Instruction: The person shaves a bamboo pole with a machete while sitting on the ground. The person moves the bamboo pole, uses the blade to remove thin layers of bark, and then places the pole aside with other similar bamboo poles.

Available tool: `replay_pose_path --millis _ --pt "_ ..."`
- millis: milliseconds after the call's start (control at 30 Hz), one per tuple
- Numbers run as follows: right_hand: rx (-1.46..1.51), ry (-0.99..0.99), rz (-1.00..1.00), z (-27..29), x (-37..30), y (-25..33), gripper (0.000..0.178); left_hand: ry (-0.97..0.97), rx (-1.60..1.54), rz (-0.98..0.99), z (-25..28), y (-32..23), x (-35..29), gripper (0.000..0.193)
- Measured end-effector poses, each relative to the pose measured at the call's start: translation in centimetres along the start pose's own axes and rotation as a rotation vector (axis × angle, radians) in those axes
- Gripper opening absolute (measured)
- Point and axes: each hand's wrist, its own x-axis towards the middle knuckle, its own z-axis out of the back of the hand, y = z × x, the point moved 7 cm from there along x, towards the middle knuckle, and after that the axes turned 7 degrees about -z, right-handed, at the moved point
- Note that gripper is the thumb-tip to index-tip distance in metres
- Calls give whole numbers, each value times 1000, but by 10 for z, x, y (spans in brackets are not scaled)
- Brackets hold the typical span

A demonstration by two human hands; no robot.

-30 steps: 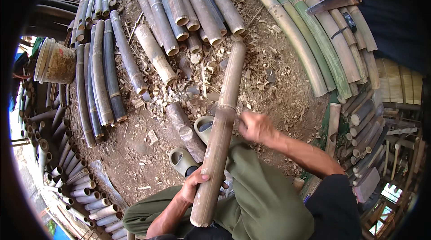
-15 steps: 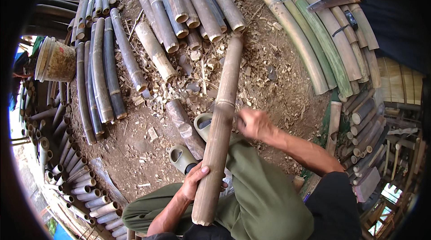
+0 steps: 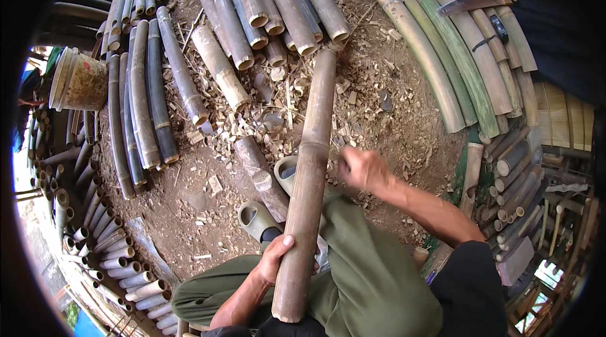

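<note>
The right hand (image 3: 367, 170) is blurred, fingers (image 3: 347, 161) indistinct.

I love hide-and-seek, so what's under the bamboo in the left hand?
An olive clog and olive trousers poke out, with wood chips beside the bamboo. The parts straight beneath it are covered.

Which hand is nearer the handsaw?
Right. In the picture, the right hand is below and left of the handsaw; the left hand, farther down-left, holds the bamboo tube.
</note>
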Motion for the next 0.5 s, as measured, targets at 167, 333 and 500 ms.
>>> replay_pose_path --millis 167,333,500 --pt "-146 75 -401 -15 19 -49 19 -32 -33 -20 7 -6 8 79" --pt "-67 -106 358 -4 0 33 23 -39 -127 50 4 0 7 80" --pt "-37 20 -32 -18 -2 1 18 -57 -71 41 20 8 2 84"
